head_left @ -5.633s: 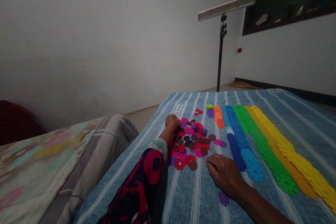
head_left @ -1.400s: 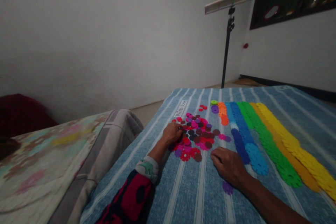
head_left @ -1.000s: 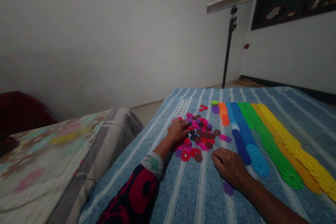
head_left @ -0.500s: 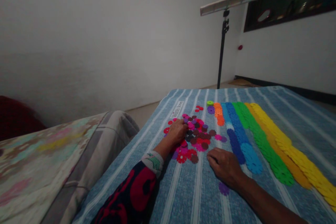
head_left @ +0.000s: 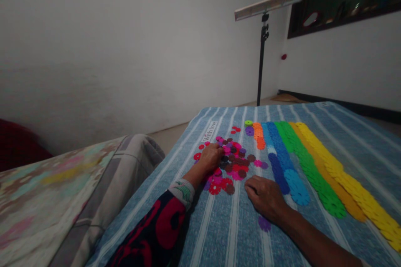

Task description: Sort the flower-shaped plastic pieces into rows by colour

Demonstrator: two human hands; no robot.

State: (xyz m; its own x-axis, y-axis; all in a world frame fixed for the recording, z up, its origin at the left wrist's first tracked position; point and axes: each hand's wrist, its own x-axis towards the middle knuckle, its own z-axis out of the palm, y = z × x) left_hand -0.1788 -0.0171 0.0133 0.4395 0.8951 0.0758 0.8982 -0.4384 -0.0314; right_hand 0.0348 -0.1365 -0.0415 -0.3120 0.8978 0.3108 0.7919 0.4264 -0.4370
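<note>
My left hand (head_left: 212, 155) reaches into a loose pile of flower-shaped plastic discs (head_left: 238, 162) in pink, red, purple and brown. Its fingers are bent together over the pile's left side, and their tips are hidden among the discs. To the right of the pile, my right hand (head_left: 265, 196) rests on the striped cloth, its fingers curled into a fist. Whatever it may hold is out of sight. A lone purple disc (head_left: 265, 223) lies just below its wrist.
Overlapping rows of discs run along the right: yellow (head_left: 354, 183), amber (head_left: 328, 175), green (head_left: 313, 167) and blue (head_left: 283, 150). Shorter orange (head_left: 259, 135) and dark blue (head_left: 278, 173) rows lie nearer the pile. A lamp stand (head_left: 260, 62) rises behind; a covered bed (head_left: 62, 183) is left.
The whole view has shifted slightly, so things appear a little further left. Both hands keep nearly the same pose and place; no disc has visibly moved on the cloth.
</note>
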